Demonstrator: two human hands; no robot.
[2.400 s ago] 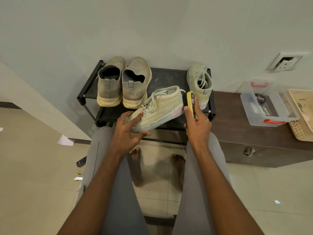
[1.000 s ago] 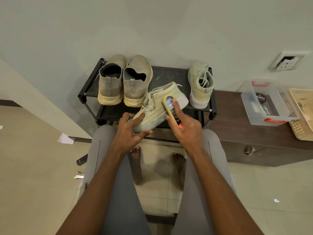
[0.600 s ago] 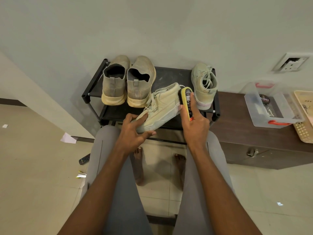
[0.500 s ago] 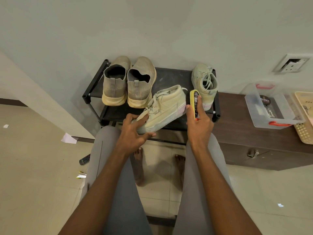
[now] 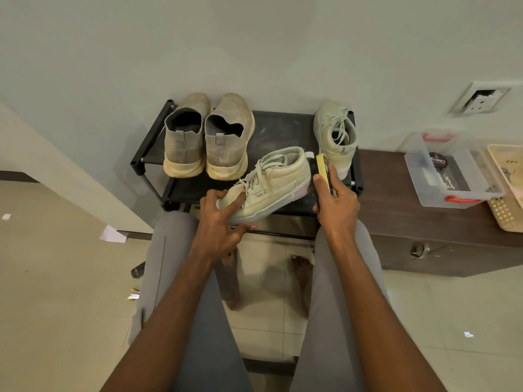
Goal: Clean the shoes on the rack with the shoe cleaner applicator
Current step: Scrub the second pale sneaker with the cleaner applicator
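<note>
the left hand (image 5: 219, 222) grips the toe of a pale lace-up shoe (image 5: 271, 183), held tilted just in front of the black shoe rack (image 5: 283, 128). the right hand (image 5: 336, 206) is curled around the yellow shoe cleaner applicator (image 5: 323, 168), whose tip sits against the shoe's heel. on the rack, a beige slip-on pair (image 5: 209, 137) stands at its left end and the matching lace-up shoe (image 5: 335, 137) at its right end.
</note>
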